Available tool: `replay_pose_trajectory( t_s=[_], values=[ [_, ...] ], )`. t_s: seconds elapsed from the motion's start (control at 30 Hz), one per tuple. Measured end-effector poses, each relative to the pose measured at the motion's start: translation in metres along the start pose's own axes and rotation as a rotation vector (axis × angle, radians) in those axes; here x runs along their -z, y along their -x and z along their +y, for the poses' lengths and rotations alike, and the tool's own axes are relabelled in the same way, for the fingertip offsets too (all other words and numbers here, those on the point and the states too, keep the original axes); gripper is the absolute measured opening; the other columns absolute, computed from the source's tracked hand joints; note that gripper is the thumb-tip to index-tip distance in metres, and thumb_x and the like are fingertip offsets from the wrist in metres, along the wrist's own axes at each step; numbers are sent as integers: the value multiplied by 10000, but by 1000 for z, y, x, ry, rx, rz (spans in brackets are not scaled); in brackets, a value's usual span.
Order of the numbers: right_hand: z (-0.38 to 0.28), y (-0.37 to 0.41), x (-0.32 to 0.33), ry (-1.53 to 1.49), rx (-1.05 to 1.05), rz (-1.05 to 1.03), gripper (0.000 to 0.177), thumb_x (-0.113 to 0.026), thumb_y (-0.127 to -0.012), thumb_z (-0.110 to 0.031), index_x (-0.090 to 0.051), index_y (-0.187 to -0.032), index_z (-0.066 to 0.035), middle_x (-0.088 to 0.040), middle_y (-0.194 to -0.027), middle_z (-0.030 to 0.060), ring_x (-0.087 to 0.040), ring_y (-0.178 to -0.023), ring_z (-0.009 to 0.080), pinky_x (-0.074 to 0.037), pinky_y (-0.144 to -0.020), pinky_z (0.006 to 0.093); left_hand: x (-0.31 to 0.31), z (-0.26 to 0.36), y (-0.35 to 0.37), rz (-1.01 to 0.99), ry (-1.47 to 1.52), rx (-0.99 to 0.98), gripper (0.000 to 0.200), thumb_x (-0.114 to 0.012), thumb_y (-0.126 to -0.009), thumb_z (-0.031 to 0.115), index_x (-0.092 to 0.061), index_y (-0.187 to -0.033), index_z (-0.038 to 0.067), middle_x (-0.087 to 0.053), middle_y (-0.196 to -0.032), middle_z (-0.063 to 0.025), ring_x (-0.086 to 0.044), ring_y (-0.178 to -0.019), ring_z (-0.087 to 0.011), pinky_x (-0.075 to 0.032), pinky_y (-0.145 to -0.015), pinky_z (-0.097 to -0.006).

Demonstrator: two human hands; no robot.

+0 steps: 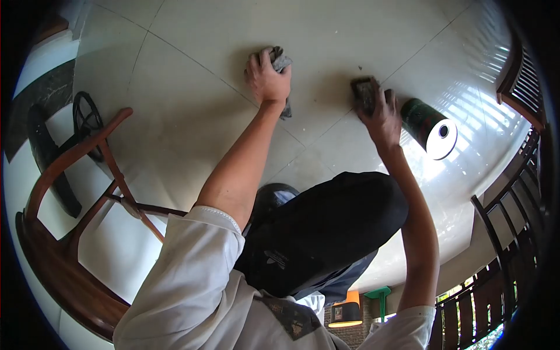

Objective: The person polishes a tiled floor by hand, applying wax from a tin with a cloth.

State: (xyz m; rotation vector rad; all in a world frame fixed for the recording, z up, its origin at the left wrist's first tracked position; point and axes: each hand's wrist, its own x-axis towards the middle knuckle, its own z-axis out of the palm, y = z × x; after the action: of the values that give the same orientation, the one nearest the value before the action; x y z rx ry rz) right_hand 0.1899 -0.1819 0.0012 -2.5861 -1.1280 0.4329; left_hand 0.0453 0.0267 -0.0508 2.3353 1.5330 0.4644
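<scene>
My left hand (268, 80) is closed around a crumpled grey rag (280, 60) on the tiled floor, and a loose end of the cloth hangs out below the wrist. Further right, my right hand (382, 116) grips a dark, roughly rectangular block (364, 95) against the floor, fingers curled over its right side. Just beside that hand is a dark green can (421, 119), its white round end with a dark central opening turned toward me. A small dark crumb (360, 68) lies on the tile above the block.
A wooden chair frame (55, 169) stands at the left, with a black wheel-like part (87, 119) behind it. Dark slatted furniture (507, 233) lines the right side. My bent knee (373, 201) is below the hands. Sunlight glares on the glossy tiles (466, 111) at right.
</scene>
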Motion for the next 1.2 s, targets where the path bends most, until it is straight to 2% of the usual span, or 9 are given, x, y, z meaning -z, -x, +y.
replay_pose_trajectory(
  t_s=[0.07, 0.33, 0.47, 0.5, 0.57, 0.73, 0.9, 1.07, 1.2],
  values=[
    [-2, -4, -1, 28, -35, -19, 693, -766, -774, -324, -478, -1379, -145, -552, -1054, 194, -575, -970, 387, -517, -807, 459, -2, -1, -1, -19, 5, 20, 368, -727, -727, 239, -602, -1050, 114, -560, -1016, -105, -571, -977, -344, -450, -898, -478],
    [-9, -35, -2, 0, -65, 115, 590, -738, -804, -265, -500, -1330, -145, -577, -1020, 203, -598, -937, 412, -525, -754, 486, -7, -7, -1, 16, 7, -37, 369, -725, -737, 248, -607, -1063, 124, -563, -997, -99, -570, -974, -333, -451, -887, -479],
    [-2, 40, -6, -14, -89, 42, 620, -745, -798, -276, -501, -1348, -126, -576, -1025, 202, -587, -965, 415, -507, -791, 485, -9, -9, -1, -49, -29, 16, 445, -755, -697, 255, -607, -1108, 176, -553, -1044, -67, -554, -1019, -298, -434, -932, -462],
    [1, 68, -10, -40, -96, 93, 755, -782, -734, -278, -474, -1419, -206, -561, -992, 201, -568, -923, 379, -498, -794, 470, -8, -8, -1, -79, -22, 37, 454, -755, -700, 257, -605, -1121, 180, -553, -1075, -72, -546, -1044, -301, -420, -943, -469],
    [13, 124, -32, 17, -206, 137, 692, -752, -745, -264, -508, -1389, -195, -546, -1004, 164, -562, -932, 355, -498, -805, 449, -6, -5, -1, -99, -3, 33, 464, -756, -702, 259, -604, -1134, 185, -552, -1107, -78, -539, -1069, -305, -407, -954, -476],
    [2, 139, -29, -135, -453, 162, 656, -725, -774, -306, -504, -1382, -195, -526, -1068, 167, -538, -1008, 354, -485, -855, 461, 5, -2, 1, 17, -31, -326, 426, -648, -773, 135, -599, -1193, 180, -498, -1357, -86, -484, -1191, -331, -364, -967, -504],
    [4, 134, -35, -96, -495, 194, 665, -723, -773, -297, -497, -1395, -239, -560, -1063, 139, -564, -990, 341, -502, -826, 446, -19, 40, -9, -218, 261, -628, 535, -578, -780, -43, -560, -1288, 125, -344, -1550, -105, -254, -1446, -374, -184, -1162, -563],
    [6, 136, -42, -123, -464, 241, 734, -759, -738, -288, -474, -1413, -259, -529, -1050, 129, -555, -977, 309, -496, -824, 435, -59, 146, 5, -259, 200, -749, 619, -666, -787, 87, -456, -1368, 127, -219, -1583, -167, -211, -1449, -415, -180, -1177, -530],
    [4, 141, -44, -149, -436, 297, 708, -767, -720, -260, -511, -1380, -248, -533, -1043, 112, -553, -961, 299, -501, -788, 428, -59, 133, 11, -316, 167, -846, 672, -720, -759, 169, -434, -1365, 113, -246, -1542, -199, -278, -1403, -430, -247, -1143, -527]
  ],
)
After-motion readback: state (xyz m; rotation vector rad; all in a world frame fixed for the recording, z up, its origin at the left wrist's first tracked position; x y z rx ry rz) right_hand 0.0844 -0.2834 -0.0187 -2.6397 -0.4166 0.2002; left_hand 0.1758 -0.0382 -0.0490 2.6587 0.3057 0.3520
